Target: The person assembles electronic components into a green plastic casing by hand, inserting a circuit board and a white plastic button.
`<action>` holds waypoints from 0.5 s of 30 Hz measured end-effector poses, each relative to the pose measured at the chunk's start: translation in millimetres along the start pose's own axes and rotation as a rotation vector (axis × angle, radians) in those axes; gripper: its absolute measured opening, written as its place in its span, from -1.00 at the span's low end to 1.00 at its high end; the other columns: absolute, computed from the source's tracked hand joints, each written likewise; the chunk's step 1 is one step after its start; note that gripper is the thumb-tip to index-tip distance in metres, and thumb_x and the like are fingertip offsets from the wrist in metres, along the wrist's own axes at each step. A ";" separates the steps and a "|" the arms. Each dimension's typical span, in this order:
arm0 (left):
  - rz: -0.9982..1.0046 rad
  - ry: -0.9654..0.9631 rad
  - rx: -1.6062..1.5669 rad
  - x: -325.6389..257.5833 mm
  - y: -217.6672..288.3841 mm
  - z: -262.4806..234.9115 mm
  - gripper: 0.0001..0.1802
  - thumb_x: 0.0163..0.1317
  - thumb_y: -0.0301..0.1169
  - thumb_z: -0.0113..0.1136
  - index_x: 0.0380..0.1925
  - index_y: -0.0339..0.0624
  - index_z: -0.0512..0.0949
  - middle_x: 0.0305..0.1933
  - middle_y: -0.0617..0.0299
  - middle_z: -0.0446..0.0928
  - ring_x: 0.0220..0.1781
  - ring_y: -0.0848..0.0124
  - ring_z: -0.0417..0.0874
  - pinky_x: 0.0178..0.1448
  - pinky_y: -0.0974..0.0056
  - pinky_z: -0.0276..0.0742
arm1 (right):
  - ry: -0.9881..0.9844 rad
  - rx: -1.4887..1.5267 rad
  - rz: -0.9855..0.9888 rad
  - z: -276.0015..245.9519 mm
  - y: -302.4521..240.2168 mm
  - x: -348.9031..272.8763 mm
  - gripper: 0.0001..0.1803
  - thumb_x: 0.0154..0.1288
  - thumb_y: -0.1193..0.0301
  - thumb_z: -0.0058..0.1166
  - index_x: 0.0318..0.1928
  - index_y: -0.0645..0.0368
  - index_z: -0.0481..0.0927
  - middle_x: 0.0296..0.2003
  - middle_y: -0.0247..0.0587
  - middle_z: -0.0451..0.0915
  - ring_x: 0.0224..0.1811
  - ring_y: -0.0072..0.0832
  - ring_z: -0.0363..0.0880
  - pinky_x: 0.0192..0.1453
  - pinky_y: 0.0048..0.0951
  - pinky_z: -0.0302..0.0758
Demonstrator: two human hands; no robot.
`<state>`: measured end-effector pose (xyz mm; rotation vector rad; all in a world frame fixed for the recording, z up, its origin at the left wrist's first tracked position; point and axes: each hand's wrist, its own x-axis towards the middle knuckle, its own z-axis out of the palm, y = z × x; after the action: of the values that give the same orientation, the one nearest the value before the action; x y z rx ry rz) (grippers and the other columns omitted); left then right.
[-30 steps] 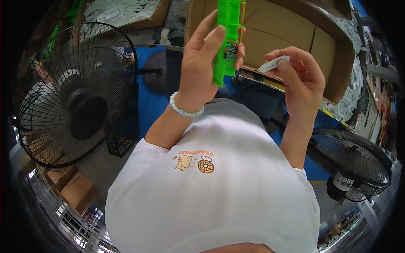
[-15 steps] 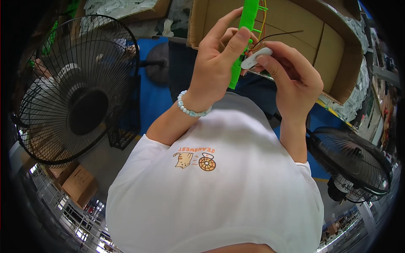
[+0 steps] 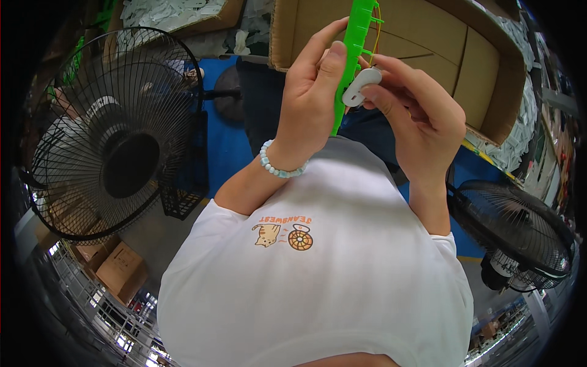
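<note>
My left hand (image 3: pixel 315 101) grips a long bright green plastic strip (image 3: pixel 350 55) that stands upright in front of my chest, with thin wires running along its upper right side. My right hand (image 3: pixel 416 116) pinches a small white oval plastic part (image 3: pixel 361 85) and presses it against the right edge of the green strip. A beaded bracelet (image 3: pixel 280 168) circles my left wrist. My white shirt fills the lower part of the view.
A large open cardboard box (image 3: pixel 483 67) lies beyond my hands. A black wire-guard fan (image 3: pixel 116 134) stands at the left, another fan (image 3: pixel 520 232) at the right. White parts (image 3: pixel 165 12) fill a box at top left. Small cartons (image 3: pixel 119 269) sit low left.
Both hands have come closer to the camera with the green strip. The white part in my right hand has moved from beside the strip to touching its right edge.
</note>
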<state>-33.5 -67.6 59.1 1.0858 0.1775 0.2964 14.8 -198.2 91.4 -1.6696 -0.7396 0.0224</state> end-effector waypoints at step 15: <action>0.180 0.067 0.327 -10.2 5.9 -1.2 -0.52 0.50 -0.28 -0.11 0.31 -0.32 0.30 -0.30 0.32 0.54 -0.35 0.68 0.49 -0.30 0.53 0.44 | -0.077 0.240 0.277 -2.2 -6.8 12.1 -0.82 0.12 0.65 0.23 -0.22 0.38 0.60 -0.42 -0.17 0.67 -0.43 -0.57 0.66 -0.32 -0.60 0.61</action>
<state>-44.4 -67.3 63.8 1.4202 0.1927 0.4772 22.3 -194.1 102.5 -1.5346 -0.5348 0.3594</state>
